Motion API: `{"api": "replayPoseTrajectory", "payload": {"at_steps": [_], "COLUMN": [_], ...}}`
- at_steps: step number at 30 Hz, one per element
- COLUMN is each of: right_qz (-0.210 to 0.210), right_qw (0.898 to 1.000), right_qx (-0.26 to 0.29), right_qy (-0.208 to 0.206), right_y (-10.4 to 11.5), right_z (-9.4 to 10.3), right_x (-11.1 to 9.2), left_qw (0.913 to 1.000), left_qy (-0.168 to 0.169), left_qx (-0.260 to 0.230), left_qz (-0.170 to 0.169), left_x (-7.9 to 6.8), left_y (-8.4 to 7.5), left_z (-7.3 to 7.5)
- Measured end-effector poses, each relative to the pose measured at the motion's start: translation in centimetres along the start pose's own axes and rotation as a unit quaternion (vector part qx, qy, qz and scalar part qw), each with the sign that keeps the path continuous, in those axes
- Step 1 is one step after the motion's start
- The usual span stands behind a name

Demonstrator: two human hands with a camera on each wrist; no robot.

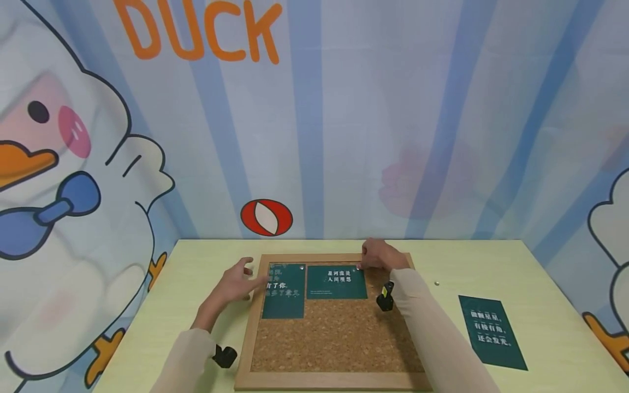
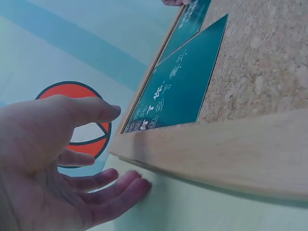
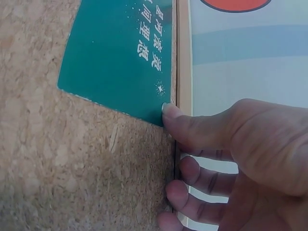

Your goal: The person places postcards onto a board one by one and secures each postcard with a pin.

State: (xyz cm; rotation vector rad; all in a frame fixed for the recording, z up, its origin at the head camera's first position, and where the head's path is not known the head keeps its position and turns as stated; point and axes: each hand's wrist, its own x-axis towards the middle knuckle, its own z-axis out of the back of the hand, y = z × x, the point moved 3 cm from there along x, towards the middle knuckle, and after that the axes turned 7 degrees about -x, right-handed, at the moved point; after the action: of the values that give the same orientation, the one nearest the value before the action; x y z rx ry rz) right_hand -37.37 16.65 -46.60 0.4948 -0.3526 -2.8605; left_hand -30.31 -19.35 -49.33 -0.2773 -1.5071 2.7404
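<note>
A cork board [image 1: 319, 338] with a wooden frame lies on the table. My left hand [image 1: 237, 281] is beside its left edge, fingers loosely spread, holding nothing; the left wrist view shows the thumb near the frame corner. A dark green card [image 1: 283, 305] with white writing is at the board's upper left, a small silver tack [image 1: 302, 268] at its top right corner. To its right lies a wider green card [image 1: 337, 289]. The thumb of my right hand [image 3: 269, 144] presses on that card's top right corner, other fingers bent against the frame. Whether a tack lies beneath the thumb, I cannot tell.
Another green card [image 1: 493, 333] lies on the table to the right of the board. Between them is a small silver tack [image 1: 437, 283]. Behind the pale yellow table [image 1: 211, 251] hangs a striped backdrop [image 1: 344, 136] with duck pictures.
</note>
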Motion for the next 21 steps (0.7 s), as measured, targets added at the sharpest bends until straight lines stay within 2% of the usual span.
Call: {"api": "replayPoseTrajectory", "payload": {"at_steps": [3,6,21], "right_qz": [0.001,0.002,0.018], "right_qw": [1.000,1.000,0.998], "right_qx": [0.005,0.013,0.057], "right_qy": [0.000,0.001,-0.013], "right_y": [-0.02,-0.05,-0.81], "right_z": [-0.03,0.02,-0.16], "right_x": [-0.04,-0.15,-0.13], "left_qw": [0.9989,0.9981,0.9992], "left_qy": [0.009,0.011,-0.004], "left_qx": [-0.042,-0.056,-0.030], "left_qz": [0.021,0.025,0.026], "left_x": [-0.50,-0.83,-0.81], "left_y": [0.33,0.62,0.67], "left_z": [-0.16,-0.19,-0.44]}}
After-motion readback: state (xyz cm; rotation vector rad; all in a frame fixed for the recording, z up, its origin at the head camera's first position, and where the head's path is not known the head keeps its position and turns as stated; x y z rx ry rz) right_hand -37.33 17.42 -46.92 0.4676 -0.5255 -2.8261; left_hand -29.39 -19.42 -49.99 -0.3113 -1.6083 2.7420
